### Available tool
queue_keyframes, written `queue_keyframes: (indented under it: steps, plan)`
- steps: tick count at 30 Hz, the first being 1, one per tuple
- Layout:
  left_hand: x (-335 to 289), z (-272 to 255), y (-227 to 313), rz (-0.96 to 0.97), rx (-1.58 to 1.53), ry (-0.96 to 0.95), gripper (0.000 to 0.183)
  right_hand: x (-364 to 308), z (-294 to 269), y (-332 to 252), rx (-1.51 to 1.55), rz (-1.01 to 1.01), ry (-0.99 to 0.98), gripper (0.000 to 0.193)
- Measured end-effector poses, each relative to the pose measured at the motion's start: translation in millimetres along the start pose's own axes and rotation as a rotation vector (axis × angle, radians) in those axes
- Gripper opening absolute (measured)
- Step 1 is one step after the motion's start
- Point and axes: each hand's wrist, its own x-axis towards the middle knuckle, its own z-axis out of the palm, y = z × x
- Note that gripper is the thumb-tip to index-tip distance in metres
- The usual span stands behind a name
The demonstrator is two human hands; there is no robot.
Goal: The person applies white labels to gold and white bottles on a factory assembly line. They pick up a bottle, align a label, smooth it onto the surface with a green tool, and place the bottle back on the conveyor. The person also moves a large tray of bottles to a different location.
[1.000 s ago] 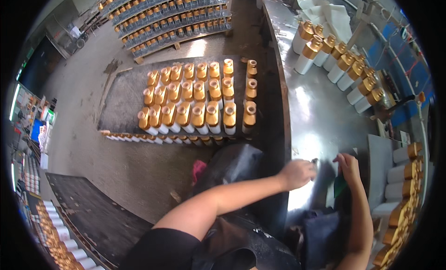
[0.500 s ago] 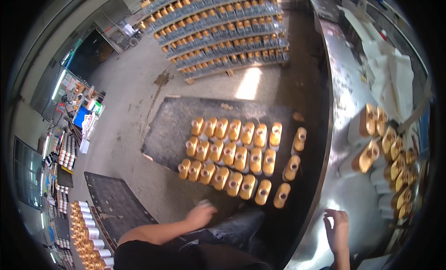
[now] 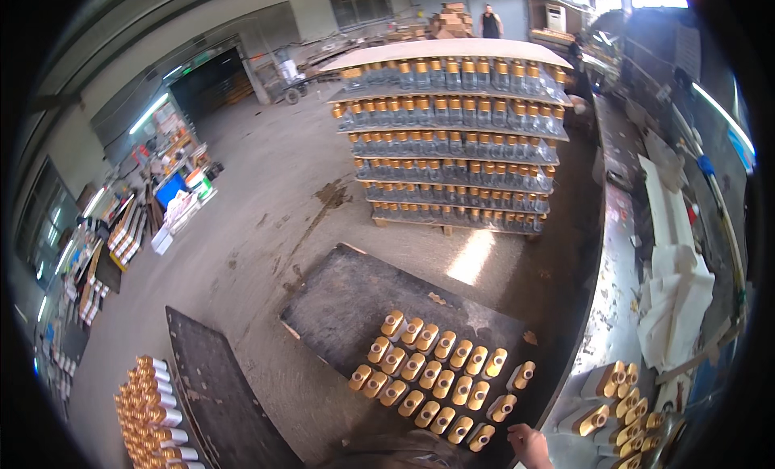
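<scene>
Bottles (image 3: 443,383) are white with gold tops (image 3: 496,362), the board (image 3: 347,291) black, the floor (image 3: 250,227) grey.

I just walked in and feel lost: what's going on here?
A person's bare right hand is by the edge of a metal counter, close to rows of gold-topped bottles on a dark board. Whether it holds anything isn't clear, and the left hand is out of view. More white bottles with gold tops are grouped on the counter, and beyond the board is a tiered stack of clear, gold-capped bottles.
</scene>
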Motion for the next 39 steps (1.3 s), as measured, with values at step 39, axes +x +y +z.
queue_keyframes:
  steps: [39]
  plan:
    - [23, -4, -353, -0.197, -1.648, 0.386, 0.025, 167, 466, -618, -0.737, -1.115, -1.109, 0.019]
